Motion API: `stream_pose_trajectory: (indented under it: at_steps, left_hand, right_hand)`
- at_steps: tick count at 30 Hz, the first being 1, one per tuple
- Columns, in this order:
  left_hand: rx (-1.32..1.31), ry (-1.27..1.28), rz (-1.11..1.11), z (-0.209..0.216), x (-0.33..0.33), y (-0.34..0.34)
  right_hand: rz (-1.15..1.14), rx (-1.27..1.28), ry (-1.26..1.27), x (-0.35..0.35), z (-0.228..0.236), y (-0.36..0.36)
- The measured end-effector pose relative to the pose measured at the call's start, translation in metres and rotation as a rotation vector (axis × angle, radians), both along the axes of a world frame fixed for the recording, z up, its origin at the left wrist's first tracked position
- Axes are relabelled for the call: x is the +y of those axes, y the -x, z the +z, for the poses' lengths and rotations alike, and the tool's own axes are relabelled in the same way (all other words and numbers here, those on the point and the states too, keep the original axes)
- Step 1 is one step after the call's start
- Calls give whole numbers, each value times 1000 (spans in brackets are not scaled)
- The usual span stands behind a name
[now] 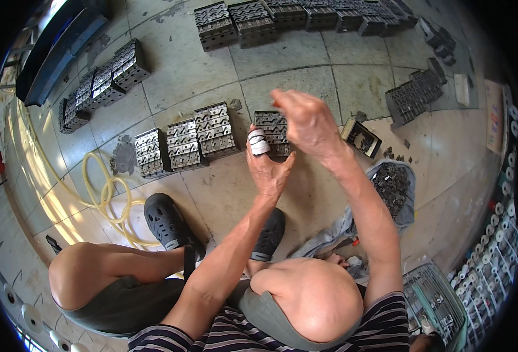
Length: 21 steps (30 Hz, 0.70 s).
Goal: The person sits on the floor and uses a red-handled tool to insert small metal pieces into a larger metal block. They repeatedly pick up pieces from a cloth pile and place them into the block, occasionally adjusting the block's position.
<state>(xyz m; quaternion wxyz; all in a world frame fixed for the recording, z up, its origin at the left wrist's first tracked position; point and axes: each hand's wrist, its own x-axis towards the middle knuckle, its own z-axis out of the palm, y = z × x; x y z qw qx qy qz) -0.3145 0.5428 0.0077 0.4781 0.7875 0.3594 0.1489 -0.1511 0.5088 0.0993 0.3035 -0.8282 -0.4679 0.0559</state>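
Note:
A grey slotted metal block point(270, 120) stands on the tiled floor in front of me. My left hand point(267, 173) spans its near end, thumb by the right side and fingers along the left. White wrapping with dark bands covers one finger of that hand. Raised over the block's right side is my right hand point(311, 126), its fingers curled and partly smeared by motion. Whatever it may hold cannot be made out. Just left of the worked block stand three similar blocks point(215, 129) in a row.
Right of my hands lie a small open box point(361, 139) of dark pieces and a bag point(392, 188) full of small dark parts. More blocks line the far floor point(253, 23), the left point(103, 82) and the right point(414, 97). A yellow hose point(103, 182) coils near my shoe point(168, 220).

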Motion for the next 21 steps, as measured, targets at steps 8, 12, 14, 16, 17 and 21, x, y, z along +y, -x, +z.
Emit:
stream_pose_trajectory:
  at_steps: [8, 12, 14, 16, 17, 21]
  left_hand:
    - [-2, 89, -41, 7, 10, 7]
    - [-24, 111, -42, 7, 6, 17]
    - [-50, 174, -20, 4, 3, 23]
    - [-57, 119, -19, -2, 0, 27]
    - [-61, 89, -23, -5, -2, 28]
    - [39, 160, -11, -18, -15, 23]
  right_hand:
    - [-203, -89, 289, 26, 8, 2]
    - [-164, -96, 209, 26, 4, 26]
    - [-187, 54, 230, 23, 6, 34]
    - [-346, -130, 341, 32, 6, 48]
    - [-433, -201, 414, 38, 6, 58]
    - [-578, -271, 309, 52, -4, 94]
